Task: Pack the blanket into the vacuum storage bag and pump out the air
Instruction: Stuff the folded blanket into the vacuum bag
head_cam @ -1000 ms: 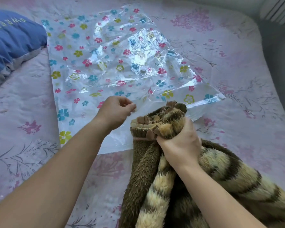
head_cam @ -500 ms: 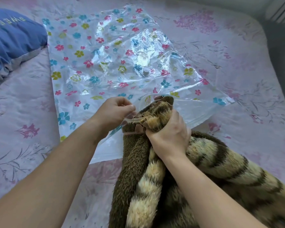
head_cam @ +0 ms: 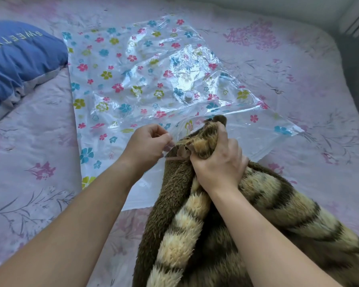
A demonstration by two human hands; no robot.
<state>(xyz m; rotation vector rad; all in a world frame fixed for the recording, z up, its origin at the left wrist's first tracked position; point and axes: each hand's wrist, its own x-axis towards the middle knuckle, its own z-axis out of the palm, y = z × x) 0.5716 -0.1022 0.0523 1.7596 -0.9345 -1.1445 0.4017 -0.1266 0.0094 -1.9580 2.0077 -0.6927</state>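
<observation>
A clear vacuum storage bag [head_cam: 133, 75] printed with coloured flowers lies flat on the bed, its round white valve [head_cam: 188, 97] near the middle. My left hand [head_cam: 148, 147] pinches the upper edge of the bag's mouth and lifts it. My right hand [head_cam: 218, 160] grips the bunched end of a fluffy brown and tan striped blanket [head_cam: 267, 214], whose tip sits at the bag's opening, just under the lifted plastic. The rest of the blanket trails toward me at the lower right.
The bed carries a pink floral sheet [head_cam: 29, 193]. A blue pillow [head_cam: 19, 59] with stitched lettering lies at the far left, beside the bag. The bed's right edge [head_cam: 344, 65] drops off beside a grey floor.
My right hand has pushed the blanket's end forward to the bag's mouth. My left hand now holds the plastic edge raised over the blanket tip.
</observation>
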